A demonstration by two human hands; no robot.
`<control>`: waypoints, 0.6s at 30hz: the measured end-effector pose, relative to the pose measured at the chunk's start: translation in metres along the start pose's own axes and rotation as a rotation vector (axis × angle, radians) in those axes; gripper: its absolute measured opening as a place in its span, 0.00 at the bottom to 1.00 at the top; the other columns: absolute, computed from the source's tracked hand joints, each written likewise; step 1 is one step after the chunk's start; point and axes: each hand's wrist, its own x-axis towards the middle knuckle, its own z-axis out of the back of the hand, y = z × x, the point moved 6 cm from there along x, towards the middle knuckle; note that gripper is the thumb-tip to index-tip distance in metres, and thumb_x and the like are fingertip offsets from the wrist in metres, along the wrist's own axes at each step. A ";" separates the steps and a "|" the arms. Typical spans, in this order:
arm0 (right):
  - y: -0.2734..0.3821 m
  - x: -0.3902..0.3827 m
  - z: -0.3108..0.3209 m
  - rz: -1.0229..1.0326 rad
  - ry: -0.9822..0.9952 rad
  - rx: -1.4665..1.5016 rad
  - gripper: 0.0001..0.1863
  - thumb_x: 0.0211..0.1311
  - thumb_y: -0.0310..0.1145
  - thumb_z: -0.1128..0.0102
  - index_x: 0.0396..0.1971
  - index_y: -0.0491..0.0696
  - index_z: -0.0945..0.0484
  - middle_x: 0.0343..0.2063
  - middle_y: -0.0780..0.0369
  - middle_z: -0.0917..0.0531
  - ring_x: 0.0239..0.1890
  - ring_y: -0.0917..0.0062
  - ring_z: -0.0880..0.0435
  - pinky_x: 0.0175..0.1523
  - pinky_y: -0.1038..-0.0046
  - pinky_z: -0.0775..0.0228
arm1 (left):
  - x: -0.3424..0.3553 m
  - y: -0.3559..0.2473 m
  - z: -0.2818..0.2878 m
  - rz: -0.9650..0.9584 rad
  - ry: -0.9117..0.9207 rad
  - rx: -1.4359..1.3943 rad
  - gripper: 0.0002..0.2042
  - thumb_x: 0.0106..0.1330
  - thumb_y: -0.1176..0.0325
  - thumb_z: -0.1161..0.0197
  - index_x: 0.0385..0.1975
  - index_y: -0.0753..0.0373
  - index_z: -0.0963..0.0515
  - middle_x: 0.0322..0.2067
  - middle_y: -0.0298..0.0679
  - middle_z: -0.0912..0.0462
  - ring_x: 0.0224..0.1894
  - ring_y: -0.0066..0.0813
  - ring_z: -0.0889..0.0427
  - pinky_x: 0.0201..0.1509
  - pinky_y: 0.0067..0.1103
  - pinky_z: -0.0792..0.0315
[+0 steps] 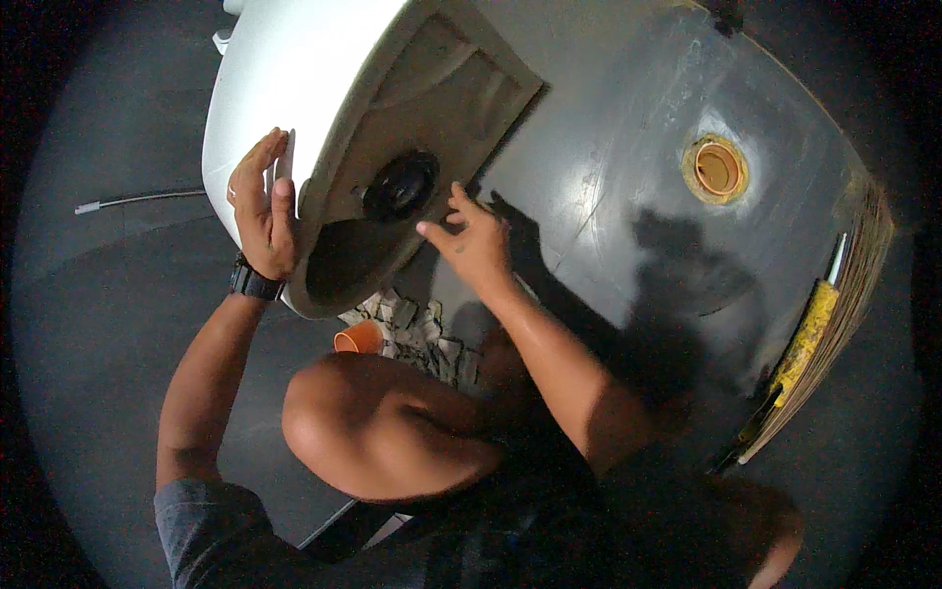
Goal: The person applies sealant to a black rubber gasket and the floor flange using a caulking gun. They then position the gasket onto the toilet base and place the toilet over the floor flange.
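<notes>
A white toilet (260, 88) is tipped over at the upper left, with its hollow grey underside facing right. A round black rubber ring (400, 187) sits around the outlet in that underside. My left hand (263, 211), with a black watch on its wrist, lies flat against the white outer wall, fingers stretched out. By the lower right edge of the base is my right hand (479, 239), its thumb and fingers apart and nothing in them. Whether its fingertips touch the edge, I cannot tell.
An orange drain pipe opening (719, 169) is set in the grey floor (608, 128). Broken grey pieces (432, 339) and an orange pipe piece (359, 338) lie by my knee. At the right rests a yellow-handled tool (807, 339) by brown bristle-like strands (852, 294). A thin hose (147, 199) sticks out left.
</notes>
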 end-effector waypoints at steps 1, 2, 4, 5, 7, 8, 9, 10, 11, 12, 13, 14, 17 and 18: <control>0.005 -0.004 -0.004 0.019 0.006 -0.015 0.39 0.45 0.41 0.27 0.55 0.34 0.31 0.40 0.47 0.18 0.39 0.68 0.15 0.44 0.74 0.24 | -0.001 -0.001 0.001 -0.003 0.000 0.007 0.22 0.70 0.58 0.55 0.57 0.66 0.31 0.51 0.50 0.25 0.55 0.40 0.28 0.62 0.32 0.43; 0.009 -0.006 -0.007 0.032 -0.008 -0.011 0.39 0.45 0.40 0.26 0.56 0.36 0.32 0.39 0.46 0.18 0.39 0.67 0.15 0.44 0.73 0.24 | 0.000 -0.001 0.001 -0.007 0.003 0.014 0.22 0.70 0.58 0.55 0.57 0.67 0.32 0.51 0.50 0.25 0.55 0.40 0.28 0.62 0.32 0.43; 0.018 -0.008 -0.012 0.094 -0.088 0.058 0.39 0.44 0.38 0.26 0.56 0.36 0.32 0.39 0.46 0.18 0.39 0.67 0.15 0.43 0.73 0.24 | 0.001 0.001 -0.001 0.011 0.022 0.023 0.22 0.70 0.59 0.55 0.56 0.67 0.31 0.51 0.49 0.25 0.55 0.40 0.28 0.62 0.32 0.43; 0.019 -0.007 -0.015 0.085 -0.108 0.069 0.39 0.44 0.37 0.25 0.56 0.36 0.32 0.38 0.46 0.18 0.39 0.67 0.15 0.43 0.73 0.24 | 0.001 0.002 -0.001 0.024 0.032 0.036 0.21 0.70 0.59 0.55 0.56 0.67 0.31 0.51 0.49 0.25 0.55 0.40 0.28 0.62 0.32 0.43; 0.024 -0.003 -0.021 0.133 -0.124 0.085 0.39 0.43 0.35 0.25 0.56 0.36 0.31 0.41 0.46 0.19 0.42 0.66 0.16 0.43 0.71 0.24 | 0.002 0.003 -0.002 0.014 0.018 -0.022 0.21 0.69 0.60 0.56 0.56 0.67 0.31 0.51 0.49 0.25 0.55 0.40 0.29 0.62 0.32 0.43; 0.025 -0.001 -0.022 0.143 -0.139 0.054 0.39 0.43 0.36 0.25 0.55 0.36 0.31 0.42 0.46 0.19 0.42 0.65 0.17 0.43 0.71 0.24 | 0.002 0.004 -0.002 0.013 0.020 -0.041 0.21 0.69 0.60 0.56 0.55 0.67 0.30 0.51 0.50 0.25 0.56 0.40 0.29 0.63 0.32 0.44; 0.026 0.000 -0.023 0.134 -0.146 0.014 0.39 0.43 0.36 0.25 0.55 0.36 0.31 0.43 0.45 0.20 0.43 0.65 0.17 0.43 0.71 0.24 | 0.002 0.005 -0.002 0.021 0.022 -0.025 0.21 0.69 0.61 0.56 0.55 0.67 0.30 0.51 0.50 0.25 0.56 0.41 0.29 0.63 0.32 0.44; 0.026 0.001 -0.023 0.141 -0.144 0.029 0.38 0.44 0.36 0.25 0.55 0.37 0.30 0.43 0.46 0.20 0.43 0.64 0.17 0.43 0.70 0.24 | 0.002 0.006 -0.002 0.024 0.030 -0.004 0.21 0.69 0.61 0.56 0.55 0.67 0.30 0.51 0.50 0.25 0.56 0.41 0.29 0.63 0.32 0.44; 0.026 0.001 -0.024 0.128 -0.131 0.037 0.37 0.44 0.36 0.25 0.55 0.37 0.30 0.43 0.46 0.20 0.43 0.63 0.17 0.43 0.70 0.24 | 0.002 0.006 -0.001 0.030 0.038 0.019 0.21 0.69 0.61 0.56 0.55 0.67 0.30 0.51 0.50 0.25 0.56 0.41 0.29 0.62 0.32 0.44; 0.025 0.001 -0.024 0.114 -0.117 0.042 0.36 0.44 0.36 0.25 0.54 0.38 0.29 0.44 0.46 0.20 0.42 0.63 0.17 0.43 0.70 0.24 | 0.002 0.006 -0.001 0.029 0.043 0.022 0.21 0.69 0.61 0.56 0.55 0.67 0.30 0.51 0.50 0.25 0.57 0.41 0.30 0.62 0.32 0.44; 0.029 -0.002 -0.023 0.176 -0.128 -0.060 0.36 0.44 0.36 0.25 0.54 0.38 0.28 0.44 0.46 0.20 0.42 0.62 0.17 0.44 0.70 0.24 | 0.002 0.006 0.000 0.026 0.048 0.024 0.21 0.69 0.60 0.56 0.55 0.67 0.30 0.52 0.50 0.25 0.57 0.42 0.30 0.62 0.32 0.44; 0.034 -0.004 -0.024 0.242 -0.141 -0.162 0.35 0.45 0.36 0.25 0.54 0.39 0.28 0.44 0.47 0.20 0.42 0.62 0.17 0.44 0.70 0.25 | 0.003 0.007 0.000 0.031 0.056 0.025 0.21 0.69 0.60 0.56 0.55 0.68 0.30 0.52 0.50 0.25 0.57 0.42 0.30 0.62 0.32 0.44; 0.029 -0.006 -0.027 0.176 -0.127 0.036 0.35 0.44 0.35 0.25 0.54 0.41 0.28 0.45 0.48 0.20 0.44 0.62 0.18 0.48 0.69 0.26 | 0.004 0.005 0.001 0.020 0.065 0.033 0.21 0.68 0.60 0.55 0.55 0.68 0.30 0.52 0.50 0.26 0.57 0.42 0.31 0.63 0.32 0.45; 0.025 -0.005 -0.030 0.117 -0.119 0.085 0.35 0.44 0.34 0.25 0.54 0.41 0.28 0.45 0.48 0.20 0.44 0.63 0.18 0.48 0.69 0.26 | 0.004 0.004 0.001 0.020 0.066 0.035 0.21 0.68 0.60 0.56 0.55 0.68 0.30 0.52 0.50 0.26 0.57 0.43 0.31 0.63 0.32 0.45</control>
